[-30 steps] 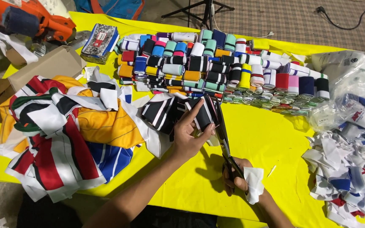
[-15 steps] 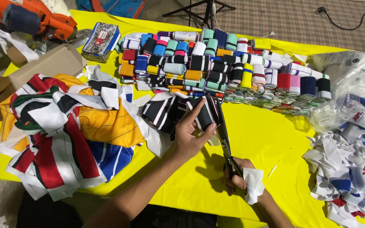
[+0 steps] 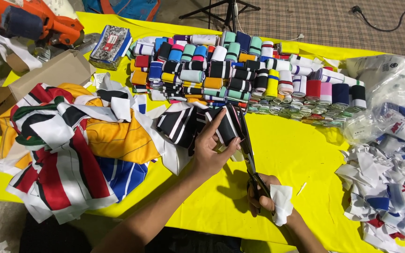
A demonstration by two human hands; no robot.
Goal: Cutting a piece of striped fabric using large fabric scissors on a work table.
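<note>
Left hand [image 3: 210, 152]: grasping a black piece of ribbed fabric with white stripes [image 3: 198, 122], fingers spread along its edge, holding it against the yellow table cover [image 3: 296, 154].
Right hand [image 3: 264, 193]: clenched through the handles of scissors [image 3: 248, 152]; a white scrap [image 3: 282, 202] is pinched under the same fingers.
Scissors: blades point away from the person, running along the right edge of the striped fabric.
Rolled trims [image 3: 240, 70]: stacked rows in many colours, at the far middle of the table.
Flat packet [image 3: 112, 44]: rectangular, grey-speckled with a red-and-white label, far left of the rolls.
Cardboard box [image 3: 48, 75]: brown, open, at the left edge.
Clear plastic bags [image 3: 390, 93]: at the right, above a heap of white and blue offcuts [image 3: 385, 187].
Fabric pile [image 3: 71, 145]: red, white, orange and blue, left of the hands.
</note>
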